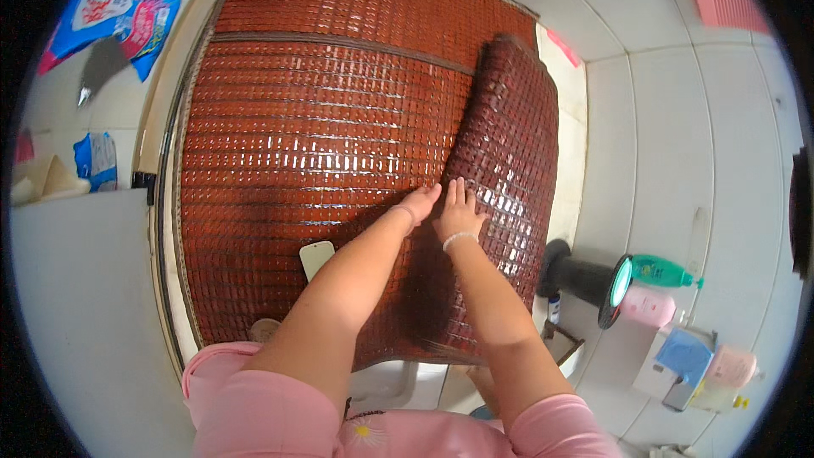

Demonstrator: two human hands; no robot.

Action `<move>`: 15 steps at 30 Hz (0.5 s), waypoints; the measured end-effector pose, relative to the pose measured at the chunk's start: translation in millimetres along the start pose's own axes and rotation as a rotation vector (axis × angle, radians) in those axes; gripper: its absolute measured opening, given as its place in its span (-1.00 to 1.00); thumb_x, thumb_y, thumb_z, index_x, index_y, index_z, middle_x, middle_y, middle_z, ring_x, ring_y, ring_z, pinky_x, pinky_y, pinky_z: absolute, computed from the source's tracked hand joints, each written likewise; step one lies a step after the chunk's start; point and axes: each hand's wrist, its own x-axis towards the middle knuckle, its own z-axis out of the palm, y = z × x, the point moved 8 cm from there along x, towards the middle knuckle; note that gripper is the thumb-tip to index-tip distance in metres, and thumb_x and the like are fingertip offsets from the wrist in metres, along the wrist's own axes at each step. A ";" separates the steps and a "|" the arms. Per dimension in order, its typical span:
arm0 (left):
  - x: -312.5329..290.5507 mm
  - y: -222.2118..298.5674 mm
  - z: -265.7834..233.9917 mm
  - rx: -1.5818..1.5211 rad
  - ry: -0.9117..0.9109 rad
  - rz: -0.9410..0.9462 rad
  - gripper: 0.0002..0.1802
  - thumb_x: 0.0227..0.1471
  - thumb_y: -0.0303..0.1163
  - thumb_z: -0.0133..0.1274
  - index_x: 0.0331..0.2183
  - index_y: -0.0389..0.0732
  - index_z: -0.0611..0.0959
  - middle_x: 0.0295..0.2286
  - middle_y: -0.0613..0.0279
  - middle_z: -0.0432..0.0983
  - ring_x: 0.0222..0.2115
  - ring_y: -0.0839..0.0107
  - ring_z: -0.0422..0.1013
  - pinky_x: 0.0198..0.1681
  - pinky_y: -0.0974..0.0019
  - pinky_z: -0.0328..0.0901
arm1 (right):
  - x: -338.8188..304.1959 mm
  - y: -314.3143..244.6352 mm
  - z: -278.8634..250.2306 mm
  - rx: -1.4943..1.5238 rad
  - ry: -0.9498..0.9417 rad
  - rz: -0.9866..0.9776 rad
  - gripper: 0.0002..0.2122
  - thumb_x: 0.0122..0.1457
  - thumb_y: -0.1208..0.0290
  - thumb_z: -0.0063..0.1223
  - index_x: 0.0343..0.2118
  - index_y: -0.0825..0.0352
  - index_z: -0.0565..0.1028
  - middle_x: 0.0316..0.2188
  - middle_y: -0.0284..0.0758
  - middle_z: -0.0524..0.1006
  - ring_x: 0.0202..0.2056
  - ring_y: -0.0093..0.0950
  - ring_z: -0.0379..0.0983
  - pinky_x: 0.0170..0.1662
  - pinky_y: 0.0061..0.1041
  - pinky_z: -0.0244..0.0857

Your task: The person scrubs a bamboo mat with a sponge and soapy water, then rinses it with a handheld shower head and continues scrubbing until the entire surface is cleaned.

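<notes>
Head view: red-brown mat [314, 110] laid flat, darker folded section [517, 127] on its right side. Left hand [420, 203] at folded section's edge, pinching can't tell; right hand [459, 218] spread on top. Glossy finish: grip could slip, folded section flopping back.

This looks like a bathroom: a glossy white tiled wall [670, 136], a green plastic pump bottle [664, 271], a rounded pink plastic bottle [649, 307] and a smooth white basin [383, 382].
</notes>
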 end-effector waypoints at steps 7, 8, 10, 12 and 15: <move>3.0 -26.5 1.3 0.679 0.190 0.013 -0.31 0.20 0.05 -0.16 0.14 -0.30 0.28 0.09 -0.15 0.29 0.08 0.02 0.29 0.11 0.08 0.22 | -106.1 -0.7 42.0 0.186 0.128 -0.036 0.00 -0.11 0.05 0.30 0.34 0.18 -0.09 0.37 -0.18 -0.18 0.38 -0.23 -0.33 0.23 0.30 -0.34; 9.3 -25.2 23.1 0.655 0.159 0.003 -0.31 0.14 0.03 -0.08 0.09 -0.33 0.33 0.04 -0.19 0.34 0.06 0.00 0.31 0.11 0.10 0.23 | -107.8 16.7 53.3 0.178 0.140 -0.027 0.01 -0.11 0.06 0.31 0.35 0.18 -0.10 0.37 -0.17 -0.18 0.38 -0.22 -0.33 0.24 0.29 -0.34; 2.5 -16.6 35.0 0.670 0.124 0.008 -0.30 0.06 0.00 0.04 0.04 -0.37 0.37 -0.03 -0.23 0.41 0.03 -0.01 0.35 0.10 0.13 0.24 | -104.2 28.9 63.6 0.131 0.099 -0.039 0.04 -0.16 0.10 0.35 0.34 0.19 -0.11 0.37 -0.16 -0.16 0.38 -0.22 -0.30 0.27 0.19 -0.31; -6.4 -6.0 50.5 0.730 0.058 0.054 -0.26 0.00 -0.02 0.10 0.04 -0.40 0.37 -0.05 -0.23 0.43 0.01 0.02 0.38 0.10 0.15 0.25 | -99.0 49.0 69.2 0.060 0.120 -0.079 0.04 -0.17 0.16 0.37 0.34 0.19 -0.10 0.36 -0.19 -0.12 0.37 -0.23 -0.25 0.31 0.06 -0.26; -11.5 -0.2 97.5 0.628 -0.147 0.083 -0.20 -0.04 -0.02 0.18 0.07 -0.39 0.37 0.01 -0.18 0.39 0.06 0.04 0.33 0.12 0.15 0.23 | -97.1 104.6 89.7 -0.103 0.194 -0.083 -0.01 -0.12 0.19 0.35 0.35 0.06 -0.08 0.37 -0.37 -0.07 0.37 -0.32 -0.20 0.31 0.02 -0.23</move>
